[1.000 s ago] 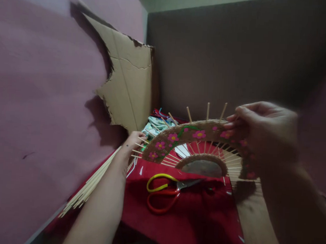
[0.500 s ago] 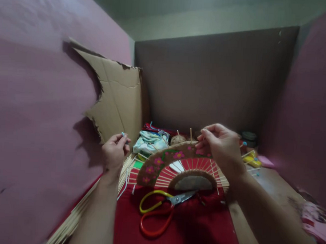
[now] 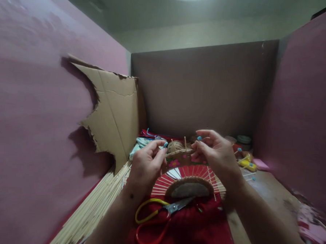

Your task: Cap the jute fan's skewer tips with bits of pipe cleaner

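My left hand (image 3: 146, 164) is closed in a pinch on a small light-blue piece (image 3: 165, 144), its kind too small to tell. A short gap separates it from my right hand (image 3: 218, 154), whose thumb and index finger close around a small blue bead-like piece (image 3: 199, 138). Both hands hover over a half-round fan (image 3: 174, 162) with pink painted flowers and thin wooden ribs, partly hidden by my left hand. Below the fan, scissors (image 3: 172, 208) with one yellow and one red handle lie on red cloth (image 3: 198, 231), blades pointing up and right.
Long thin sticks (image 3: 98, 202) lie in a bundle along the left wall. A torn cardboard sheet (image 3: 114, 115) leans there. Behind the fan is a twine ball (image 3: 175, 146). Blue-tipped sticks (image 3: 239, 150) and a yellow object (image 3: 248, 164) are at right.
My left hand has moved right, close to my right hand, and now covers part of the fan. The blue piece at my right fingertips has come into sight. The view has shifted slightly.
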The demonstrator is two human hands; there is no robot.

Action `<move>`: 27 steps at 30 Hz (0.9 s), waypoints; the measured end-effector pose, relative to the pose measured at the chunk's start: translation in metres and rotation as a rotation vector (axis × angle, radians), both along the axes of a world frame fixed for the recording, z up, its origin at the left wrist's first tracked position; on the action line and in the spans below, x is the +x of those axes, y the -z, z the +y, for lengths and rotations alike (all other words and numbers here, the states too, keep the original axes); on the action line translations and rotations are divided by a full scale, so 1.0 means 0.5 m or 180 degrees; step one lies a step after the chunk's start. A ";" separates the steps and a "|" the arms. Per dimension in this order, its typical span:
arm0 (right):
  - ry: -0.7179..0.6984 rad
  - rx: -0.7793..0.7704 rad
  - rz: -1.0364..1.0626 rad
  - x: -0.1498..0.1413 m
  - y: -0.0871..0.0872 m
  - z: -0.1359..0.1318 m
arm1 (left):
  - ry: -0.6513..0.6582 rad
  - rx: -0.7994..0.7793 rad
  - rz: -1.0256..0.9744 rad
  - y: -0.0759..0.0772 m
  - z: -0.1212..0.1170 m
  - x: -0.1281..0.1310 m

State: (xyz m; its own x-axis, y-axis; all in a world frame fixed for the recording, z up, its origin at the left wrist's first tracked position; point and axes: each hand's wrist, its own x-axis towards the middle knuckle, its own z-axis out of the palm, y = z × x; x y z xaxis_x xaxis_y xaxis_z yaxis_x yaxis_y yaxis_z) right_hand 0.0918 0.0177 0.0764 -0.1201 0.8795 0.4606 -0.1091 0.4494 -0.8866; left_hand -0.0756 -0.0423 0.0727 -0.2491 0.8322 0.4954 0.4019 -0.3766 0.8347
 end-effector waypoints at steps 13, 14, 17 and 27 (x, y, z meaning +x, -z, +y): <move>0.0104 0.0167 -0.0275 0.002 0.002 0.000 | 0.0067 -0.0227 0.0488 -0.016 0.036 0.019; 0.0201 0.0262 -0.0351 0.003 0.003 -0.001 | 0.0073 -0.0209 0.0452 -0.015 0.038 0.019; 0.1126 0.1033 -0.0598 0.003 0.004 -0.016 | 0.0040 -0.0162 0.0363 -0.012 0.041 0.019; 0.1140 0.2497 -0.1206 -0.073 0.000 -0.046 | -0.0285 0.0005 0.0742 -0.022 0.042 0.013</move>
State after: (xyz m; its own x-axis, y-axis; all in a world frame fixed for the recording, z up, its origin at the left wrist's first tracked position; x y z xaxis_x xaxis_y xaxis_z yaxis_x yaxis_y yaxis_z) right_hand 0.0552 -0.0054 0.0763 -0.1657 0.3483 0.9226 0.3847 0.8843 -0.2647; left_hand -0.0690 -0.0214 0.0837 -0.2007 0.8110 0.5495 0.6154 -0.3321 0.7148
